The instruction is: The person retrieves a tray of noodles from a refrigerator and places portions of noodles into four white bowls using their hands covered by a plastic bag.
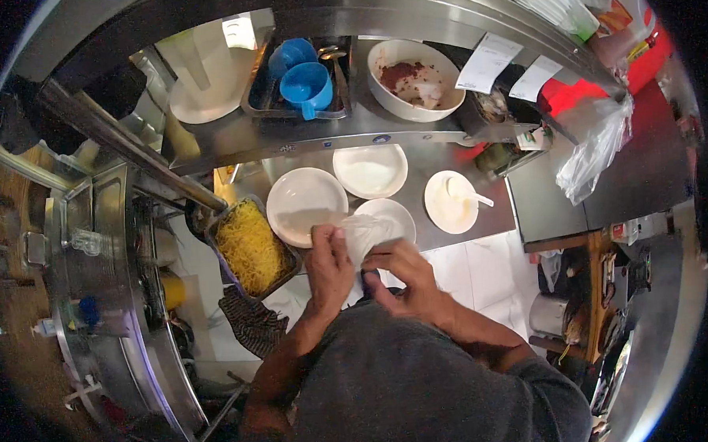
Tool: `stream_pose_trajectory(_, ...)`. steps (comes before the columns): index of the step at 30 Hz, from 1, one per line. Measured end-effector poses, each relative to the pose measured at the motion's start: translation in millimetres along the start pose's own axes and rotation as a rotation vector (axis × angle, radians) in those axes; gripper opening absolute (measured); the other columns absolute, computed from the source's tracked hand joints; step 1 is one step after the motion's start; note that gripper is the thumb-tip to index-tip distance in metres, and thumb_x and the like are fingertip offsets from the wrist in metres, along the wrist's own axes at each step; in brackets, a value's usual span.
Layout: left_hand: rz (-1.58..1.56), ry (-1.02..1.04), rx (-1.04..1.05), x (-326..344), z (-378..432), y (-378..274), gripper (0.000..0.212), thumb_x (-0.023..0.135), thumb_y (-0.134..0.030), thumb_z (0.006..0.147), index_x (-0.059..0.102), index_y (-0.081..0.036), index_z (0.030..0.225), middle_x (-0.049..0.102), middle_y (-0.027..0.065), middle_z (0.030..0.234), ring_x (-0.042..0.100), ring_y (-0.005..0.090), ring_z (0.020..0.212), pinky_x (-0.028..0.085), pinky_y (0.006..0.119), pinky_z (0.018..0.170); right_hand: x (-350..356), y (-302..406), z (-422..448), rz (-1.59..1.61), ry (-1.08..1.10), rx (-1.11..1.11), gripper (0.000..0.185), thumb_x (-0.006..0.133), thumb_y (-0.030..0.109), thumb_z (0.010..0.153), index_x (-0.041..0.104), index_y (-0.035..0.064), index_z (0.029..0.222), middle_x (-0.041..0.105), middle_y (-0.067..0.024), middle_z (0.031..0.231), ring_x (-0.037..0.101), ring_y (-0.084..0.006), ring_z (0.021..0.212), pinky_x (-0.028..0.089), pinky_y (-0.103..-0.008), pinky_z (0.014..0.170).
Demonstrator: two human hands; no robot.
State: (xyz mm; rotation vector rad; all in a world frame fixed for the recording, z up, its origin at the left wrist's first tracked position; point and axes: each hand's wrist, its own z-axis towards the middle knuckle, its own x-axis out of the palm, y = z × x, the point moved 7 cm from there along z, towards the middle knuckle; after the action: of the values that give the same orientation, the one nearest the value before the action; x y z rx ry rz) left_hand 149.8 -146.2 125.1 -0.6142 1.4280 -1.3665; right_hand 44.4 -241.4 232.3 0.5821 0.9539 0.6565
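A crumpled translucent plastic bag (363,229) is between my hands, above the front of the steel counter. My left hand (330,269) pinches its left side, fingers pointing up. At its lower right edge my right hand (409,281) has thumb and curled fingertips close together on the plastic, blurred by motion. Behind the bag lies a white plate (400,214), partly covered by it. Another empty-looking white plate (296,194) is just beyond my left hand, and a third white dish (370,170) sits farther back. To the right, a small plate (449,220) holds a white spoon (462,192).
A tray of yellow noodles (251,249) stands left, beside a dark patterned cloth (253,323). The raised shelf (327,144) carries blue cups (306,84) in a metal tray and a bowl (417,114) with reddish-brown food. Paper slips (489,63) and a plastic bag (597,148) hang at right.
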Motion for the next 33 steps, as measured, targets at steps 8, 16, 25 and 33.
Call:
stream_pose_trajectory(8, 0.019, 0.216, 0.563, 24, -16, -63, 0.009, 0.060, -0.007, 0.087, 0.057, -0.003, 0.094, 0.066, 0.0154, 0.080, 0.067, 0.0315, 0.069, 0.051, 0.041, 0.058, 49, -111, -42, 0.575, 0.050, 0.666, 0.032, 0.058, 0.011, 0.089, 0.060, -0.0020, 0.119, 0.067, -0.0138, 0.107, 0.062, -0.0215, 0.099, 0.048, -0.0362, 0.092)
stream_pose_trajectory(16, 0.130, 0.371, 0.801, 43, -41, -65, 0.015, 0.062, -0.006, 0.079, 0.057, -0.006, 0.093, 0.063, 0.0102, 0.078, 0.064, 0.0277, 0.069, 0.051, 0.041, 0.064, 63, -162, -33, 1.267, -0.207, 0.978, 0.038, 0.053, 0.040, 0.098, 0.056, 0.0080, 0.117, 0.060, -0.0009, 0.099, 0.060, -0.0137, 0.085, 0.052, -0.0295, 0.071)
stream_pose_trajectory(25, 0.236, 0.414, 0.243, 56, -12, -16, 0.018, 0.053, -0.019, 0.095, 0.048, -0.003, 0.088, 0.062, 0.0197, 0.078, 0.062, 0.0411, 0.068, 0.048, 0.051, 0.060, 29, -158, -18, 0.807, -0.340, 0.958, 0.048, 0.055, 0.050, 0.094, 0.061, 0.0053, 0.111, 0.063, -0.0069, 0.102, 0.059, -0.0188, 0.097, 0.046, -0.0329, 0.090)
stream_pose_trajectory(33, 0.183, 0.437, 0.261, 66, -16, 2, 0.019, 0.054, -0.021, 0.094, 0.050, -0.002, 0.090, 0.061, 0.0215, 0.080, 0.061, 0.0424, 0.071, 0.046, 0.053, 0.060, 36, -170, -16, 1.309, -0.469, 0.829, 0.052, 0.057, 0.051, 0.091, 0.053, 0.0021, 0.109, 0.055, -0.0125, 0.122, 0.051, -0.0237, 0.118, 0.040, -0.0400, 0.105)
